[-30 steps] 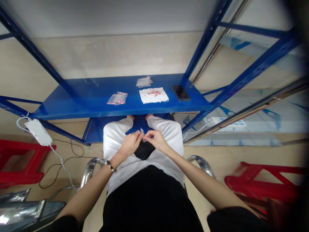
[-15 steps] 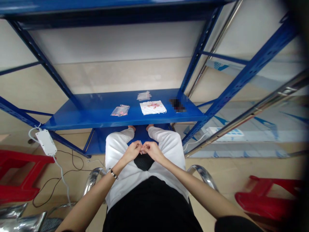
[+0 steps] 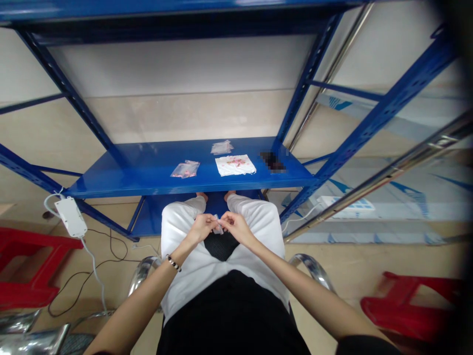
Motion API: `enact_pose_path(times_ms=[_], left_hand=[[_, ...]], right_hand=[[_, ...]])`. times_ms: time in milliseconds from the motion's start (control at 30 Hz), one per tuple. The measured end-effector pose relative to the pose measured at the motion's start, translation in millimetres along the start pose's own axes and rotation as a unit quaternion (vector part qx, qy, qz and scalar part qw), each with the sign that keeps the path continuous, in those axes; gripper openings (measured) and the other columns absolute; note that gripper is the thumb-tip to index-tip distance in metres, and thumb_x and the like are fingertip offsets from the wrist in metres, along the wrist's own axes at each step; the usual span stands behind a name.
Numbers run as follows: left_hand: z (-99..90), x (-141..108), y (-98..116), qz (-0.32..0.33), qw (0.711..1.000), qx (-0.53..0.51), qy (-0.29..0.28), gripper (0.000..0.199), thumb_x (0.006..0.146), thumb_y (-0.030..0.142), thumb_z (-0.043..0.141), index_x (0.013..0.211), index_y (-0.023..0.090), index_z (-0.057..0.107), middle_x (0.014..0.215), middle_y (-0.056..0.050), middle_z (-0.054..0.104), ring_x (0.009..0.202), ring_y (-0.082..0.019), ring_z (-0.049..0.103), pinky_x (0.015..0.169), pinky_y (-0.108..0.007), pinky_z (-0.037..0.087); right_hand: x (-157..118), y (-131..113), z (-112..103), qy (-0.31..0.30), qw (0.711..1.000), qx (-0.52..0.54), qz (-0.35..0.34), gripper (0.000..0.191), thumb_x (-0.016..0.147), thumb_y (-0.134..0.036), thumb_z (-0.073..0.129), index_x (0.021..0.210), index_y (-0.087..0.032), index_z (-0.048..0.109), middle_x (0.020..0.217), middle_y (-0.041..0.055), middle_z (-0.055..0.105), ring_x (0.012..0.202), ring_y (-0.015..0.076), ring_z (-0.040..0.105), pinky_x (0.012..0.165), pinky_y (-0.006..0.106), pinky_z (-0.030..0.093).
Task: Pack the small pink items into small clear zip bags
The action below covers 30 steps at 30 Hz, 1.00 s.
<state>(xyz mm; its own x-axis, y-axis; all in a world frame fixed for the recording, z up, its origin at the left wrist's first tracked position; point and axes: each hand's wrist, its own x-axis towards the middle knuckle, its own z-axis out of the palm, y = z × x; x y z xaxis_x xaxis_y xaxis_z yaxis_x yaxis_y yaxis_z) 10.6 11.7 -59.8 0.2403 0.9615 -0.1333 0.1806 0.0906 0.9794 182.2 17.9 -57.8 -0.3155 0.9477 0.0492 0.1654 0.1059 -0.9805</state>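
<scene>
Over my lap, my left hand [image 3: 204, 226] and my right hand [image 3: 235, 227] meet, both with fingers pinched on a small clear plastic bag [image 3: 218, 225] between them. What the bag holds is too small to tell. On the blue shelf [image 3: 140, 170] in front lies a white cloth [image 3: 235, 166] with small pink and red pieces [image 3: 238, 160] on it. Left of it are filled clear bags [image 3: 185, 169] with pink bits inside. Behind the cloth sits a stack of clear bags [image 3: 221, 147].
A dark blurred object [image 3: 271, 161] lies at the shelf's right. A white power strip [image 3: 71, 217] hangs at the left, its cable running down. Red stools [image 3: 33, 266] stand at both sides, and metal chair arms [image 3: 311, 271] flank my legs.
The small clear bag shows more plainly between my hands, whose fingers have shifted slightly. The things on the shelf have not moved.
</scene>
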Motion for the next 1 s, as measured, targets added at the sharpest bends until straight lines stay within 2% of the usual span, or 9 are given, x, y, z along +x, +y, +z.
enact_pose_path(times_ms=[167, 333, 467, 667, 867, 1000], left_hand=[[3.7, -0.7, 5.0, 0.003, 1.000, -0.020, 0.022, 0.029, 0.079, 0.042, 0.067, 0.075, 0.014, 0.061, 0.067, -0.007, 0.070, 0.061, -0.015, 0.066, 0.051, -0.021, 0.043], [9.3, -0.9, 2.4, 0.025, 0.997, -0.055, 0.038, 0.034, 0.080, 0.048, 0.066, 0.076, 0.014, 0.060, 0.061, -0.004, 0.067, 0.056, -0.013, 0.064, 0.051, -0.021, 0.044], [12.9, 2.5, -1.6, 0.017, 0.996, -0.072, 0.055, 0.038, 0.079, 0.051, 0.068, 0.074, 0.014, 0.059, 0.060, -0.005, 0.067, 0.054, -0.013, 0.062, 0.051, -0.021, 0.044], [13.4, 1.0, -1.4, 0.019, 0.997, -0.071, 0.027, 0.041, 0.080, 0.054, 0.066, 0.073, 0.014, 0.060, 0.060, -0.003, 0.064, 0.055, -0.011, 0.060, 0.054, -0.022, 0.046], [10.8, 1.7, 2.7, 0.052, 0.997, -0.057, -0.009, 0.035, 0.086, 0.048, 0.061, 0.083, 0.013, 0.062, 0.077, -0.007, 0.070, 0.071, -0.015, 0.065, 0.065, -0.025, 0.048], [10.2, 4.9, -0.4, 0.089, 0.996, -0.006, 0.006, 0.027, 0.088, 0.040, 0.058, 0.080, 0.014, 0.062, 0.077, -0.007, 0.069, 0.075, -0.016, 0.065, 0.074, -0.028, 0.049]], right_hand=[[-2.3, -5.6, -3.7, -0.022, 0.998, 0.051, 0.013, 0.036, 0.078, -0.050, 0.069, 0.078, -0.015, 0.065, 0.066, 0.0038, 0.067, 0.053, 0.0120, 0.056, 0.051, 0.023, 0.044], [-0.8, -2.4, -7.0, -0.028, 0.999, 0.037, 0.012, 0.034, 0.073, -0.046, 0.074, 0.080, -0.014, 0.070, 0.068, 0.0046, 0.069, 0.056, 0.0123, 0.057, 0.054, 0.023, 0.045], [4.8, 3.2, -8.0, -0.045, 0.999, 0.023, 0.019, 0.033, 0.074, -0.047, 0.072, 0.078, -0.014, 0.072, 0.070, 0.0059, 0.070, 0.056, 0.0130, 0.058, 0.055, 0.024, 0.046], [2.3, -9.8, -14.4, -0.112, 0.988, 0.075, 0.075, 0.032, 0.074, -0.044, 0.072, 0.071, -0.012, 0.071, 0.070, 0.0080, 0.071, 0.056, 0.0118, 0.058, 0.051, 0.022, 0.043], [0.1, -31.4, -26.0, -0.112, 0.984, 0.085, 0.114, 0.026, 0.073, -0.038, 0.072, 0.073, -0.013, 0.071, 0.067, 0.0059, 0.070, 0.053, 0.0091, 0.054, 0.045, 0.018, 0.034], [1.8, -32.1, -28.1, -0.120, 0.985, 0.063, 0.109, 0.022, 0.075, -0.034, 0.068, 0.074, -0.012, 0.069, 0.066, 0.0051, 0.069, 0.054, 0.0093, 0.055, 0.045, 0.018, 0.035]])
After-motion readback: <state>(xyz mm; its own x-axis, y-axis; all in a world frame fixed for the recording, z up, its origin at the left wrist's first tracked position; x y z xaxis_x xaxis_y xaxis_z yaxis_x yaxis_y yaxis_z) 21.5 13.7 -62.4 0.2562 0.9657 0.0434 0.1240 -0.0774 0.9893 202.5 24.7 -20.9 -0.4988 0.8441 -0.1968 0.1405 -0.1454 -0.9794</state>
